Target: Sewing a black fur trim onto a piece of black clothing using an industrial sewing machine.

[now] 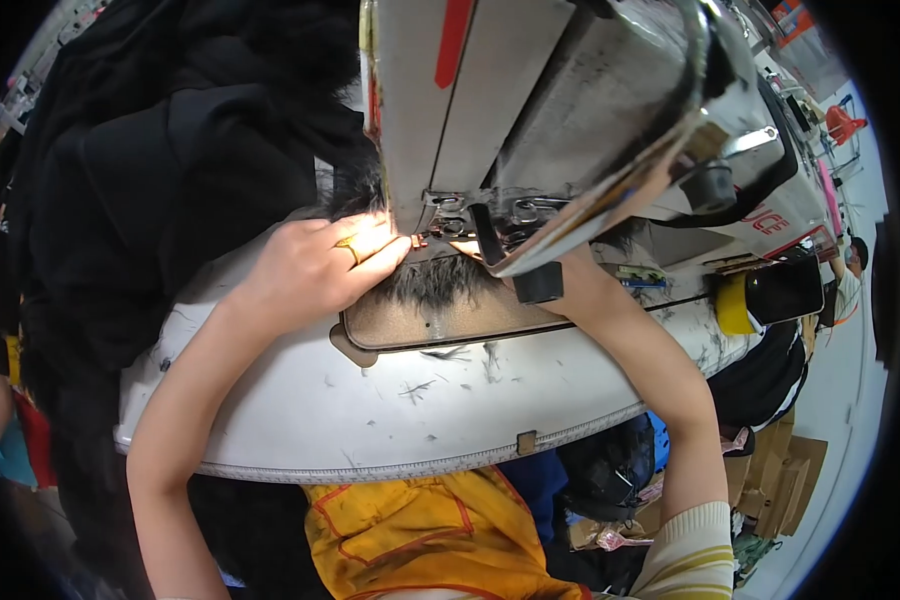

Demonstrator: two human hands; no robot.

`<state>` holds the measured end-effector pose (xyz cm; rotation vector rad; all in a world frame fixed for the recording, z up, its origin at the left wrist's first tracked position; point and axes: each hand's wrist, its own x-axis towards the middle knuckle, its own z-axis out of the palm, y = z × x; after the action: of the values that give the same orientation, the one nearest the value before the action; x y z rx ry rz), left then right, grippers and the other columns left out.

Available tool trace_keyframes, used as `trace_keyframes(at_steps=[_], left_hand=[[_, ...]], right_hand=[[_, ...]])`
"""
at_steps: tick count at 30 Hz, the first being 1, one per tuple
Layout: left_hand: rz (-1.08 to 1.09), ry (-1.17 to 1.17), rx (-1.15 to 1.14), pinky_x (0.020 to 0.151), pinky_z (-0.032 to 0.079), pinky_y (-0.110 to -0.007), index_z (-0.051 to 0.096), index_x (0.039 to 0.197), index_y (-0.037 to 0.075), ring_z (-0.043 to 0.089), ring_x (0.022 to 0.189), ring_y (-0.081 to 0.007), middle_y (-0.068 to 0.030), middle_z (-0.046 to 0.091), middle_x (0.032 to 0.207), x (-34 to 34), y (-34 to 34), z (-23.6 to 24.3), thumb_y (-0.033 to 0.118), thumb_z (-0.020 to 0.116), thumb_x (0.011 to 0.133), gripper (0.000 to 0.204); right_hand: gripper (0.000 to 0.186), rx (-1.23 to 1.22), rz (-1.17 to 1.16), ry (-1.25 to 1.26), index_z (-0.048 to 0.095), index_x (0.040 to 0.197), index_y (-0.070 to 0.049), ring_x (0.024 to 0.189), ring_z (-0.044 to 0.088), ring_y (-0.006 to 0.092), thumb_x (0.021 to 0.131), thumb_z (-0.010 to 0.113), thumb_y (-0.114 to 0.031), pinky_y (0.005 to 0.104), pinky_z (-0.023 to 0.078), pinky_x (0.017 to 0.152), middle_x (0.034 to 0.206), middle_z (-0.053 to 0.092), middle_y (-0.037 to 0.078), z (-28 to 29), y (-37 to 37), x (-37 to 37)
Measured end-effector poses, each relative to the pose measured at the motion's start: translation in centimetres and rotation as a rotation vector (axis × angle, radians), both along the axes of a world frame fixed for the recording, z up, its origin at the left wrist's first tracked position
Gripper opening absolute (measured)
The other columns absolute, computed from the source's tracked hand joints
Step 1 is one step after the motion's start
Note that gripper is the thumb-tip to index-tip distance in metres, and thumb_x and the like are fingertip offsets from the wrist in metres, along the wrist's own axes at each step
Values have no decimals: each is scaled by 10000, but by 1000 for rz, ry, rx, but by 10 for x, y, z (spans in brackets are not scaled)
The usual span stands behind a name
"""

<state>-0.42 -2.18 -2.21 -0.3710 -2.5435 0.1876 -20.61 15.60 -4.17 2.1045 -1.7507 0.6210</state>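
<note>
Head view: sewing machine point(425, 110) stands at 12 o'clock, with its foot point(419, 241) just above the centre of the field. Clock directions below are taken from the foot.

Workpiece: black fur point(435, 283) lies at 6 o'clock, close against the foot and over the far part of a tan plate point(450, 327). More dark fur shows near 11 o'clock, beyond the left fingers.

Left hand point(315, 262): positioned between 8 and 9 o'clock, palm down, fingers extended, tips beside the foot. It bears on the work from above; whether the fingertips pinch the fur cannot be told. A yellow ring point(347, 248) is worn on one finger. Bright light falls on the fingers.

Right hand point(567, 284): positioned between 3 and 4 o'clock, largely hidden by machine parts. Whether it grips or lies loose cannot be told.

Surroundings: black cloth point(195, 145) is heaped at 10 o'clock. White table point(300, 405) spreads below the plate, with loose dark tufts point(416, 391) scattered over it and a measuring tape point(360, 472) along its near edge. A yellow apron point(410, 525) shows at 6 o'clock; cardboard point(785, 475) stands at 4 o'clock.
</note>
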Motion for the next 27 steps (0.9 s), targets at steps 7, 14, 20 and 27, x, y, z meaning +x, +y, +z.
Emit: trace_keyframes(at_steps=[7, 14, 20, 27], left_hand=[[62, -127, 46, 680, 513, -260, 646, 1055, 157, 631, 943, -165, -27, 655, 1012, 5, 3, 3, 108, 566, 742, 327], [94, -448, 512, 725, 510, -340, 605, 988, 108, 620, 942, -236, -58, 632, 935, 7, 16, 42, 9, 654, 615, 389], [-11, -58, 26, 547, 478, -245, 559, 843, 97, 596, 910, -128, 21, 605, 894, 6, -6, 17, 106, 577, 716, 128], [51, -134, -22, 560, 462, -218, 595, 857, 75, 619, 972, -151, -49, 624, 1080, 14, 35, 18, 81, 586, 704, 153]], right_hand=[[88, 54, -15, 121, 554, 572, -155, 648, 590, 171, 631, 592, -208, 323, 481, 575, 630, 520, -17, 15, 6, -9], [328, 230, 89, -236, 637, 964, -159, 783, 614, 207, 648, 697, -93, 326, 491, 668, 838, 593, 3, 14, 6, 29], [272, 303, 41, 8, 665, 998, -147, 615, 604, 212, 726, 673, -144, 291, 502, 639, 639, 567, 39, 40, -3, 0], [322, 18, 184, 349, 605, 1032, -178, 751, 586, 58, 713, 591, -142, 223, 475, 595, 1009, 581, -73, 17, 10, 18]])
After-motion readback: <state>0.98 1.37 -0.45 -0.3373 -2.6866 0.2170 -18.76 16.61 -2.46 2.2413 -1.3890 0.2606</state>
